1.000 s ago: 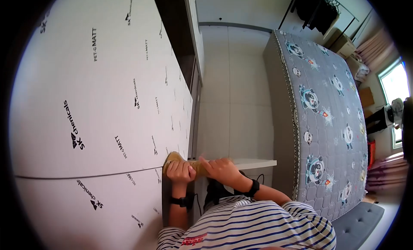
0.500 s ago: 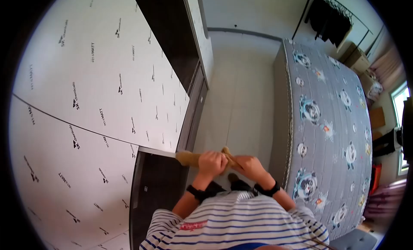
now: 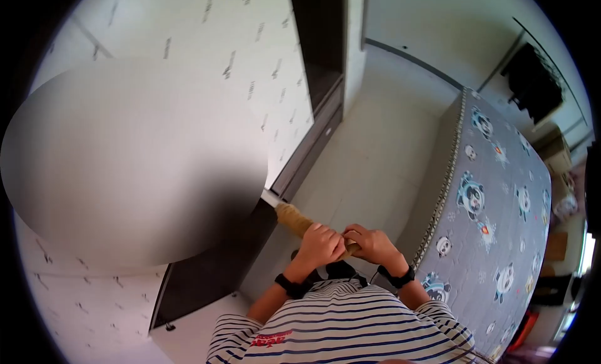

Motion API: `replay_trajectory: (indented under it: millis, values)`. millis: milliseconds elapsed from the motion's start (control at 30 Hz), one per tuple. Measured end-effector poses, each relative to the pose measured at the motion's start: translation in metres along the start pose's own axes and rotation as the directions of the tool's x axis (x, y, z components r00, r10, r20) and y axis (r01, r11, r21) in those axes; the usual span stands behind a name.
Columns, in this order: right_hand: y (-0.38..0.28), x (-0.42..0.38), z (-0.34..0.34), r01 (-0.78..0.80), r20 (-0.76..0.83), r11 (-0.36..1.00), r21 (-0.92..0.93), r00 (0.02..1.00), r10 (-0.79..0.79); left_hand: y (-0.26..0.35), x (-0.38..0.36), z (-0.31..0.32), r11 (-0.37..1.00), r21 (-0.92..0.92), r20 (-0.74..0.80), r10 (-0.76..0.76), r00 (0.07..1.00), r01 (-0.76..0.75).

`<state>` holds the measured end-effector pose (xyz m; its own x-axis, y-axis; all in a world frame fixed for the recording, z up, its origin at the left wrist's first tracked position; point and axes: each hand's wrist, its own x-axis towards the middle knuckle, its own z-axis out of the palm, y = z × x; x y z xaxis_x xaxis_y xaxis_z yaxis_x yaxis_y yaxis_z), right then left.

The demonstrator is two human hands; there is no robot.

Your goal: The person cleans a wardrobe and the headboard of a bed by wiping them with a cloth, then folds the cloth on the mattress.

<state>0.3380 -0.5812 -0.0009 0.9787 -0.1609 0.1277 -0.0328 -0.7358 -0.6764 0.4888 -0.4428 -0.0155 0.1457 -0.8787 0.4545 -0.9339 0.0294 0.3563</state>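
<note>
A brown cloth, bunched into a long roll, slants up and to the left from in front of my waist. My left hand is wrapped round its middle. Curled over the lower right end is my right hand, with part of the cloth showing between the two hands. The upper end of the roll overlaps the pale edge of the cabinet in this view. Black bands circle both my wrists.
Tall white panels with printed lettering stand at left, partly covered by a blurred oval patch. A dark cabinet opening lies below. On the right is a bed with a grey panda cover; beyond it, a clothes rack. Pale floor runs between.
The view has turned, so the bed and cabinets now slant. The cloth roll has tilted from nearly level to sloping down rightward. Both hands stay closed on it.
</note>
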Motion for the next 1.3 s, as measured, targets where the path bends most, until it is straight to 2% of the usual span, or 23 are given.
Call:
replay_trajectory:
  millis: [67,133,167,200,267,300,367,433,500,533,600,667,733,800,867,933,1000,1067,1100,1167,1200,1267,1300]
  values:
    - [0.007,0.009,0.022,0.092,0.071,0.995,-0.033,0.993,-0.090,0.001,-0.021,-0.008,0.996,-0.080,-0.059,0.042,0.997,-0.046]
    - [0.000,0.020,0.037,0.127,0.158,0.991,-0.039,0.980,-0.119,0.000,-0.049,-0.013,0.996,-0.068,-0.011,-0.050,0.999,0.049]
    - [-0.006,0.026,0.042,0.128,0.305,0.986,-0.110,0.948,-0.089,0.006,-0.065,-0.017,0.994,-0.062,0.038,-0.091,0.995,0.093]
    - [-0.018,0.033,0.047,0.141,0.345,0.987,-0.080,0.933,-0.106,0.012,-0.080,-0.020,0.988,-0.060,0.045,-0.142,0.989,0.144]
    - [-0.046,0.056,0.056,0.246,0.366,0.964,-0.100,0.910,-0.194,0.018,-0.098,-0.031,0.966,-0.004,-0.108,-0.256,0.961,0.257]
    - [-0.052,0.067,0.067,0.279,0.384,0.957,-0.086,0.895,-0.226,0.021,-0.107,-0.041,0.945,-0.001,-0.041,-0.328,0.944,0.328]
    - [-0.063,0.082,0.088,0.546,0.309,0.835,-0.063,0.807,-0.504,0.025,-0.122,-0.061,0.904,0.023,-0.120,-0.422,0.898,0.428]
    - [-0.084,0.094,0.110,0.594,0.361,0.801,-0.079,0.766,-0.532,0.026,-0.145,-0.077,0.850,0.035,-0.214,-0.507,0.835,0.525]
    - [-0.100,0.107,0.136,0.636,0.399,0.765,-0.101,0.730,-0.554,0.014,-0.174,-0.082,0.721,-0.265,0.027,-0.658,0.753,0.640]
    - [-0.106,0.112,0.151,0.617,0.380,0.786,-0.050,0.739,-0.556,0.006,-0.187,-0.086,0.715,-0.258,-0.001,-0.672,0.740,0.649]
    - [-0.127,0.120,0.174,0.600,0.369,0.800,0.006,0.742,-0.559,-0.006,-0.209,-0.099,0.787,-0.164,-0.050,-0.608,0.792,0.595]
    - [-0.152,0.125,0.191,0.541,0.364,0.838,0.073,0.768,-0.527,-0.014,-0.231,-0.117,0.747,-0.203,-0.036,-0.652,0.757,0.633]
    - [-0.171,0.134,0.212,0.573,0.362,0.816,0.078,0.746,-0.559,-0.021,-0.251,-0.133,0.720,-0.236,-0.016,-0.674,0.738,0.653]
    - [-0.186,0.145,0.226,0.607,0.348,0.791,0.071,0.728,-0.590,-0.030,-0.267,-0.144,0.772,-0.140,-0.197,-0.635,0.747,0.620]
    - [-0.200,0.146,0.239,0.666,0.320,0.745,0.041,0.697,-0.641,-0.038,-0.284,-0.151,0.770,-0.136,-0.177,-0.638,0.749,0.624]
    - [-0.211,0.146,0.242,0.640,0.367,0.767,0.056,0.701,-0.612,-0.038,-0.296,-0.154,0.756,-0.146,-0.156,-0.654,0.740,0.638]
    - [-0.217,0.143,0.235,0.612,0.416,0.787,0.073,0.699,-0.582,-0.036,-0.301,-0.157,0.780,-0.124,-0.249,-0.622,0.742,0.613]
    - [-0.224,0.154,0.220,0.765,0.340,0.642,0.048,0.592,-0.731,-0.026,-0.293,-0.178,0.767,-0.104,-0.228,-0.638,0.735,0.634]
    - [-0.224,0.155,0.211,0.778,0.332,0.626,0.043,0.580,-0.744,-0.021,-0.291,-0.186,0.751,-0.079,-0.203,-0.656,0.727,0.655]
    - [-0.218,0.161,0.192,0.474,0.411,0.874,0.108,0.779,-0.473,-0.014,-0.299,-0.191,0.766,-0.009,-0.227,-0.628,0.745,0.643]
    - [-0.209,0.170,0.189,0.503,0.398,0.858,0.107,0.769,-0.500,-0.016,-0.299,-0.195,0.770,0.028,-0.220,-0.618,0.755,0.638]
    - [-0.183,0.175,0.191,0.258,0.265,0.966,0.021,0.930,-0.254,-0.015,-0.302,-0.204,0.733,0.035,-0.170,-0.665,0.727,0.679]
    - [-0.172,0.179,0.193,0.264,0.283,0.964,0.022,0.923,-0.259,-0.008,-0.305,-0.206,0.696,0.032,-0.101,-0.712,0.695,0.717]
